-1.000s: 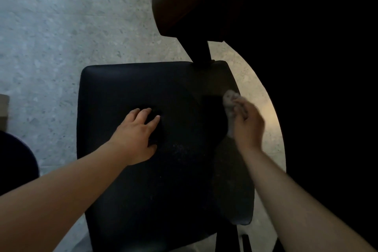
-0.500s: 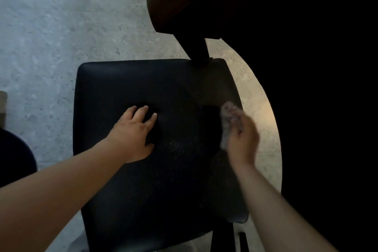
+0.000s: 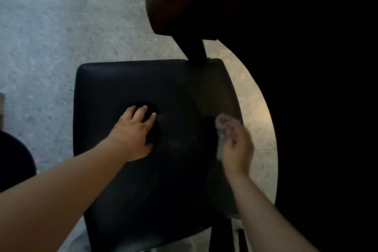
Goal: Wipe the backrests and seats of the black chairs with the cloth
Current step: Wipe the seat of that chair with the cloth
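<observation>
We look straight down on a black chair whose seat point(image 3: 122, 84) fills the middle of the view, with its backrest point(image 3: 184, 0) curving over the top edge on a dark post point(image 3: 194, 51). Our left hand point(image 3: 135, 129) lies palm down near the middle of the seat, its fingers point(image 3: 144, 111) fairly straight and slightly spread, pressing a shallow dent into the padding. Our right hand point(image 3: 238, 149) is at the seat's right side, fingers curled and clamped on a small grey cloth point(image 3: 223, 125), which bunches out beyond the knuckles. The hand and cloth are blurred, so the cloth seems to touch the seat, though we cannot be sure. Pale specks show on the upholstery between the two hands. Around the chair is a speckled grey floor point(image 3: 61, 26). A dark rounded shape point(image 3: 14, 161) sits at the left edge, and a large black mass point(image 3: 317, 88) fills the right side, too dark to make out.
</observation>
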Demonstrator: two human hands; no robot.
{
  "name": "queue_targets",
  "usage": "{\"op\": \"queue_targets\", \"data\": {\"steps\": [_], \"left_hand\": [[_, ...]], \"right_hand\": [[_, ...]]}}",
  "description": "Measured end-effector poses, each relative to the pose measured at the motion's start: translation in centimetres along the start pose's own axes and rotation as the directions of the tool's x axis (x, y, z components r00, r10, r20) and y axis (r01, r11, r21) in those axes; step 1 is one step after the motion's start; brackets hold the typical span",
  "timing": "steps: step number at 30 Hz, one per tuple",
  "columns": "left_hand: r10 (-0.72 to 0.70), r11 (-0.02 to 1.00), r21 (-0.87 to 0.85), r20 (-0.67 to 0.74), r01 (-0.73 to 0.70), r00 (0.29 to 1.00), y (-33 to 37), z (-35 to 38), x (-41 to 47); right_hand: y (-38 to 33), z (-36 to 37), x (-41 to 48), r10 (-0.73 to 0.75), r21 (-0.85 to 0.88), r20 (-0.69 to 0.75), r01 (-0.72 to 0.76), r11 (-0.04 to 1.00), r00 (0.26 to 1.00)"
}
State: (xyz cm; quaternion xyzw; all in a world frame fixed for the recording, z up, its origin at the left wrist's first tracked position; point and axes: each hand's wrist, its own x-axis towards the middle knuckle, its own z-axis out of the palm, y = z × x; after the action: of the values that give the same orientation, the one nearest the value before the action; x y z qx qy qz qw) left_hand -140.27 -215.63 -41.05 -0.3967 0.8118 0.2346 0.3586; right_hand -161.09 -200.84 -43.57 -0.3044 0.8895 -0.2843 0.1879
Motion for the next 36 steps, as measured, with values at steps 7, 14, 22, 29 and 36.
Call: {"op": "queue_targets", "data": {"steps": [7,14,22,29,36], "left_hand": [[0.010,1.000,-0.015,-0.014,-0.010,1.000,-0.3,0.5,0.3],[0.012,1.000,-0.004,-0.001,-0.012,1.000,-0.3,0.3,0.2],[0.027,1.000,-0.009,-0.012,-0.027,1.000,-0.6,0.8,0.4],[0.060,0.998,-0.006,-0.027,-0.061,0.998,-0.8,0.4,-0.1],[0.153,0.987,-0.040,-0.101,-0.158,0.983,-2.7,1.2,-1.7]], "right_hand": [[1.2,0.9,6.5,0.164,-0.036,-0.017,-0.165,0.986,0.986],[0.5,0.3,-3.9,0.020,-0.054,0.147,-0.012,0.998,0.989],[2.2,-0.1,4.5,0.155,-0.077,-0.071,-0.161,0.984,0.985],[1.2,-0.6,-3.8,-0.110,-0.129,0.360,0.167,0.978,0.926],[-0.7,-0.3,2.4,-0.089,-0.131,0.046,0.094,0.987,0.995]]}}
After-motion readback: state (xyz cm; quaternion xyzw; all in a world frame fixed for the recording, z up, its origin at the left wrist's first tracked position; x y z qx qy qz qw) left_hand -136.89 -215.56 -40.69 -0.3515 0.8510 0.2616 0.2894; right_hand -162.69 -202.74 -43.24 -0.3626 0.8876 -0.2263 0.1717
